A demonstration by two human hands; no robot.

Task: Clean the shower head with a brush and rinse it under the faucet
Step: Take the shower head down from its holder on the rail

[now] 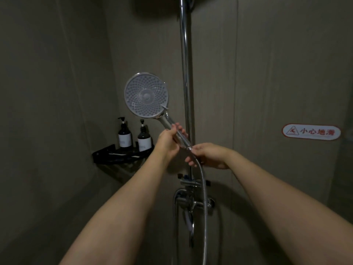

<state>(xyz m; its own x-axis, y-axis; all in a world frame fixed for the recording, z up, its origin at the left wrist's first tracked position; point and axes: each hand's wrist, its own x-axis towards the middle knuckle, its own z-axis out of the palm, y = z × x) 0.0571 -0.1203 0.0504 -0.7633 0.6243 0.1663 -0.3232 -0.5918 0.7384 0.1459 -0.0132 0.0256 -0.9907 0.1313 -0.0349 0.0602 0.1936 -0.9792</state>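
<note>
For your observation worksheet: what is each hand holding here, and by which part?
The left hand grips the shower head by its handle. The right hand pinches the hose at the connector below the handle.

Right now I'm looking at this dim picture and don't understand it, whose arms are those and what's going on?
There is one picture, from a camera worn on a person's head, looking forward and down inside a shower stall. The arms are that person's. The left hand has a grip on the handle of the shower head, and the right hand pinches the metal hose where it joins the handle. On a black corner shelf stand two pump bottles. No brush is in view.
</note>
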